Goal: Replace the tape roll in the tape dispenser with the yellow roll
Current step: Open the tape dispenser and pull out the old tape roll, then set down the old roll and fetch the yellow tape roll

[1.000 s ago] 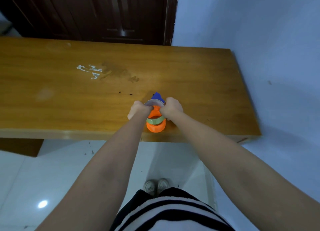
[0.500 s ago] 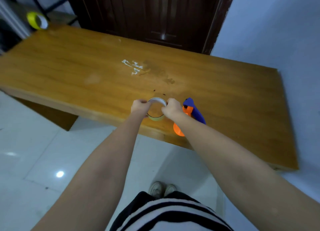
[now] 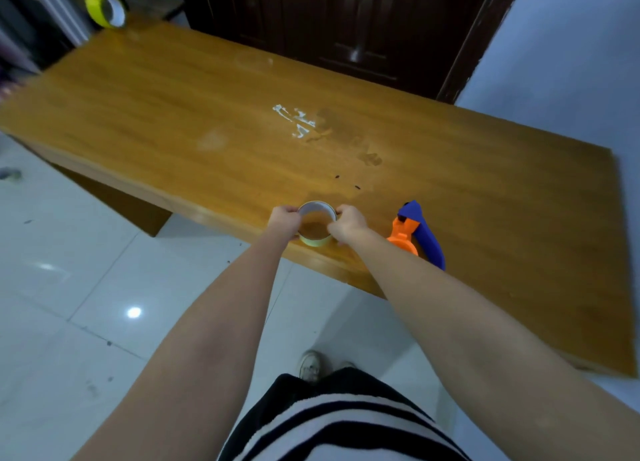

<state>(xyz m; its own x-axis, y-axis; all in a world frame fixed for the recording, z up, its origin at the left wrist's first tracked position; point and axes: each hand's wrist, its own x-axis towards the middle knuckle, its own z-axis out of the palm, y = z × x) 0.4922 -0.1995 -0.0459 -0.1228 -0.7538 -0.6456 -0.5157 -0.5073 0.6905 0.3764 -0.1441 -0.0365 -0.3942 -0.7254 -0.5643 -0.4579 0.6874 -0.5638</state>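
My fingers [image 3: 290, 215] on the left hand [image 3: 284, 221] are curled around the left side of the nearly spent pale tape roll with a white cardboard core [image 3: 316, 228]; the fingers of my right hand [image 3: 347, 223] are curled around its right side. Both hands grip the roll between them, at the near edge of the long orange-brown wooden table [image 3: 214, 121]. The roll's open centre faces upward, and the table grain is visible through it. I cannot tell whether the roll rests on the wood or is held just above it.

The orange and blue plastic tape dispenser [image 3: 415, 234] lies on the table just to the right of my right hand, apart from it, at the near edge. Its orange hub faces me; the blue handle runs along its right side. No roll is mounted on the hub.

The bright yellow tape roll with a white core [image 3: 104, 8] stands on edge at the far left corner, well apart from both hands and the dispenser. I cannot tell whether it rests on the table or on a surface just behind it.

White residue marks [image 3: 294, 121] and a dark stain [image 3: 346, 138] sit near the middle of the tabletop. A dark wooden door [image 3: 346, 28] stands behind the table. White glossy floor tiles [image 3: 86, 287] lie below.
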